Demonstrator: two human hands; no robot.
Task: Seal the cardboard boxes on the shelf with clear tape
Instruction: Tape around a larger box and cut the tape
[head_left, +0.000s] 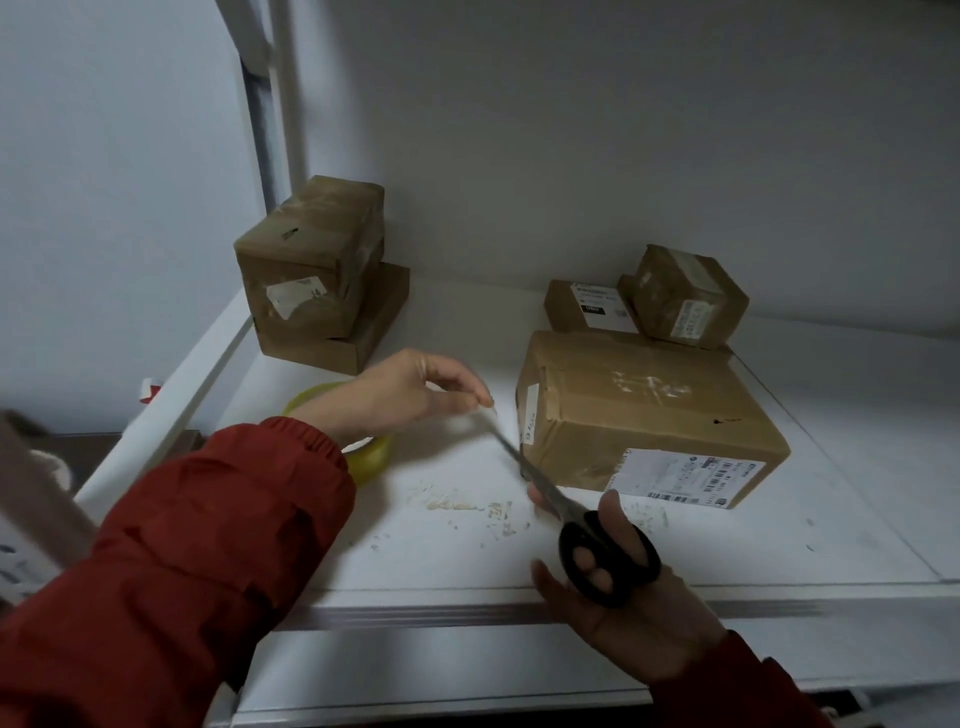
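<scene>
A large cardboard box (649, 410) with a shipping label lies on the white shelf (441, 545). My left hand (410, 389) hovers left of the box, thumb and fingers pinched together on what looks like a strip of clear tape. Under my left wrist sits the yellowish roll of clear tape (363, 457), partly hidden by my red sleeve. My right hand (613, 587) holds black-handled scissors (571, 514), fingers through the loops. The blades point up and left towards my left fingertips, beside the box's left end.
Two stacked boxes (317, 275) stand at the back left. Two smaller boxes (654, 301) sit behind the large one at the back right. Scraps of old tape residue (467, 504) mark the shelf. A shelf post (280, 104) rises at the left.
</scene>
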